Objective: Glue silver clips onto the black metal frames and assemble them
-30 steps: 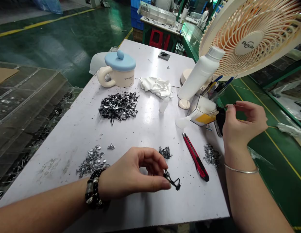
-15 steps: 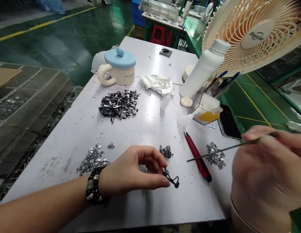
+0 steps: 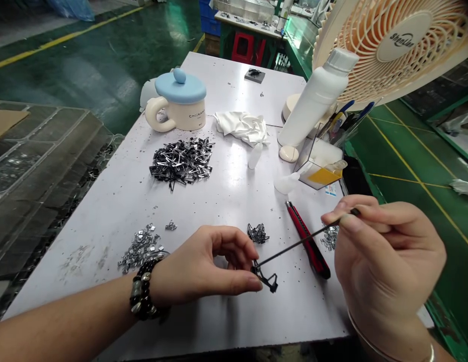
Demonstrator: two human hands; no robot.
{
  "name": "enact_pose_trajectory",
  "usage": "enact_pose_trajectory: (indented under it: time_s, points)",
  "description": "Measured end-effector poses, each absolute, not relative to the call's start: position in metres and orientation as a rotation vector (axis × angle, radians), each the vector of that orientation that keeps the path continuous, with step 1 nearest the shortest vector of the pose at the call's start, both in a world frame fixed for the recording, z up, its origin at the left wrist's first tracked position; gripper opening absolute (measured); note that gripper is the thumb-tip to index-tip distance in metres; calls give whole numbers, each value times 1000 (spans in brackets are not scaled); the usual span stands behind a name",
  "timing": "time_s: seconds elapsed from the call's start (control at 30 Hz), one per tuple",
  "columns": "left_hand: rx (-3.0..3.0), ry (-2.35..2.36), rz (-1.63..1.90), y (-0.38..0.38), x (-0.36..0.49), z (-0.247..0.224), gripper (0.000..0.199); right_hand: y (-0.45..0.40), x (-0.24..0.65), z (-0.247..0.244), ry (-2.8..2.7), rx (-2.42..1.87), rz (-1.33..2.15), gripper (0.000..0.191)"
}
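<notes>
Between the thumb and fingers of my left hand (image 3: 204, 269) is a small black wire-like clip (image 3: 270, 284), its open frame jutting out to the right. My right hand (image 3: 388, 261) pinches a thin dark rod (image 3: 294, 245) near its thick end. The rod's far tip meets the clip by my left fingertips; whether it touches is too fine to tell. Just beyond lies a small heap of black clips (image 3: 257, 233). A red utility knife (image 3: 308, 241) lies under the line of the rod. Small silver metal pieces (image 3: 141, 246) are piled beside my left wrist, and more silver bits (image 3: 328, 237) are partly hidden behind my right hand.
A large heap of black metal parts (image 3: 181, 161) lies farther back. Behind it stand a lidded mug (image 3: 188, 114) and crumpled tissue (image 3: 241, 126). On the right are a tilted white bottle (image 3: 317, 100), a pen holder (image 3: 320, 161) and a fan (image 3: 403, 42).
My right hand has moved left, bringing the rod's tip to the clip. My left hand keeps its hold, and the view has shifted slightly.
</notes>
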State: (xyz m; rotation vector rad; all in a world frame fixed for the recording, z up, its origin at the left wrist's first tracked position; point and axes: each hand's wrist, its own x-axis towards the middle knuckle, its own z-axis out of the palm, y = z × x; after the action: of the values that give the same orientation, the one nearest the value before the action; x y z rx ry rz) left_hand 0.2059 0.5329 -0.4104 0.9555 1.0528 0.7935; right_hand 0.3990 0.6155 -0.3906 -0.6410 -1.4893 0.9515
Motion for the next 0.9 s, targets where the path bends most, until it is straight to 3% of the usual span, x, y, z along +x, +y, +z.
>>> enact_pose_trajectory:
  time_s: [0.53,0.9]
  points:
    - [939,1045,798,535,205,-410,25,617,396,-391,-1456,-578,952,24]
    - [943,1090,766,533,206,-408,26,715,450,-379,-1152,-657,-125,22]
